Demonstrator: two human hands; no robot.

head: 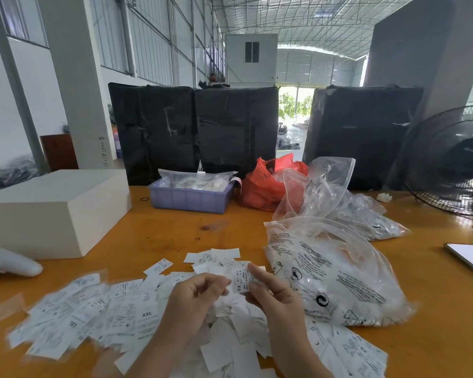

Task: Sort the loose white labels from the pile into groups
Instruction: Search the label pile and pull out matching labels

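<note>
Loose white labels (pixel 230 347) lay nearest us, heaped on the orange table (pixel 175 230) under our wrists and spreading left in a fan (pixel 88 315), where we could read XXL on one. Our right hand (pixel 271 298) pinched a single label marked XS (pixel 242 279) between thumb and forefinger, held just above the heap. Our left hand (pixel 194 296) hovered beside it with fingers curled, its fingertips close to the same label; we could not tell whether it gripped anything. A smaller group of labels (pixel 216 257) sat just beyond the hands. To the right, a clear printed plastic bag (pixel 339 279) rested on the table, touching the heap, with more clear bags (pixel 339 197) behind it. Farther back stood a purple tray (pixel 189 199), a red bag (pixel 262 184) and a white box (pixel 52 208). A fan (pixel 453 159) stood at far right.
</note>
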